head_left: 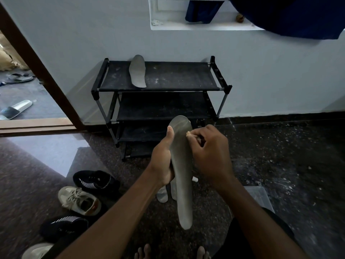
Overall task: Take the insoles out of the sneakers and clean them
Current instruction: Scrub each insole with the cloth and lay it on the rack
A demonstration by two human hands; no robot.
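The person's left hand (162,162) is gripping a grey insole (182,174) by its middle. The thumb is lying along the left edge and the fingers are curling behind, holding the insole nearly upright over the floor (280,156). The right hand (211,152) is clenching round a small brush (188,134), whose pale bristles are touching the insole's right edge near the toe.

Judging from the grip, the main risk is the thin insole bending or twisting out of the left hand if the brush is pressing hard at the unsupported toe end. It would then be landing on the dusty floor and picking up dirt. Loosened grit is probably falling onto what look like two more pale insoles (162,195) lying on the floor directly beneath.

A second insole (137,71) is lying on the left part of the top shelf of the shoe rack (186,77). Its far end is at the back edge by the wall and its near end is reaching the front edge, so a knock could be sending it off.

Room is lying open to the right, where only a clear plastic box (261,195) is sitting beside the right forearm. To the left, four sneakers (80,200) are crowding the floor, and the rack's front edge is standing just beyond the held insole.
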